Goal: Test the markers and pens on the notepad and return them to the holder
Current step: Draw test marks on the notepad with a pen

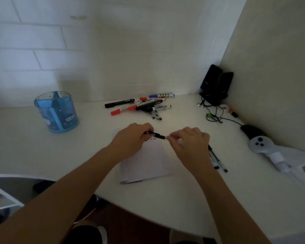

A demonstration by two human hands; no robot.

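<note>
A white notepad [146,162] lies in the middle of the desk, with small black marks near its top edge. Just above that edge my left hand [130,140] grips a black pen cap [157,135] lying level. My right hand [188,140] holds a clear-barrelled pen [180,143], its tip end meeting the cap. A pile of black, red and blue markers [141,105] lies at the back of the desk. The blue see-through holder [55,111] stands at the back left, apart from both hands. A few black pens [216,159] lie right of the notepad.
Two dark speakers [216,85] with tangled cables [213,114] fill the back right corner. A black mouse [250,131] and a white controller [266,147] lie along the right wall. The desk's curved front edge [148,215] runs close to my body.
</note>
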